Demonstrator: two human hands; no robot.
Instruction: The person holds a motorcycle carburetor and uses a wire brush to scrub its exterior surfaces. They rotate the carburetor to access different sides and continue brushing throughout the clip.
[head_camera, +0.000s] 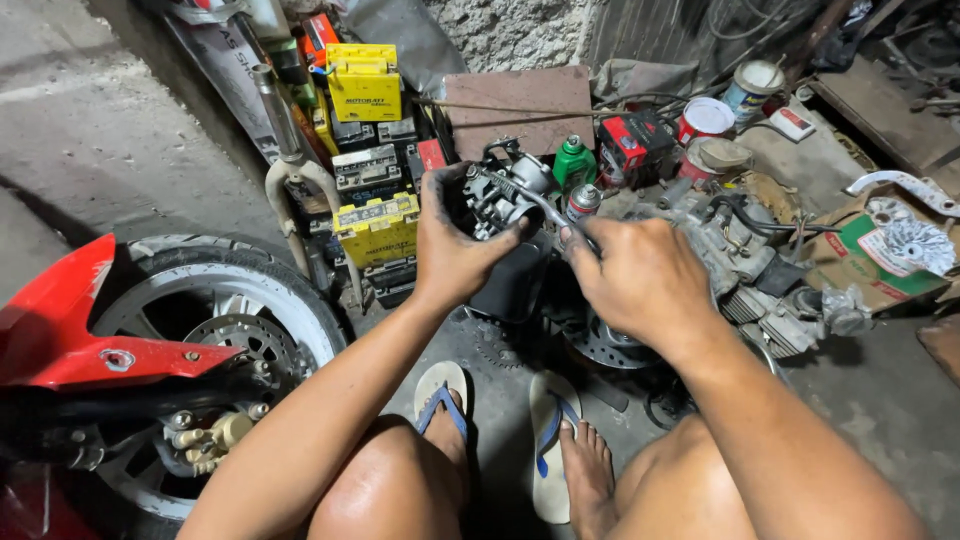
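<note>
My left hand grips the carburettor in mid-air above the floor, in front of my knees — fingers wrapped round its left side, thumb pressed on the front. My right hand is closed too, fingers pinching the handle end of a thin metal tool whose tip sits on the carburettor's top. Both hands look greasy, so I judge the part could slip and fall onto the sprocket or my feet, bare in two blue-strapped sandals. If the tool skids off, it could jab my left thumb, or a small screw could drop into the clutter and be lost. Counting what shows: one carburettor, one tool, one red-fendered wheel at my left, at least three yellow batteries stacked by the wall with darker ones between them, one green bottle, one spray can, about three tins behind, one engine on the floor at my right.
</note>
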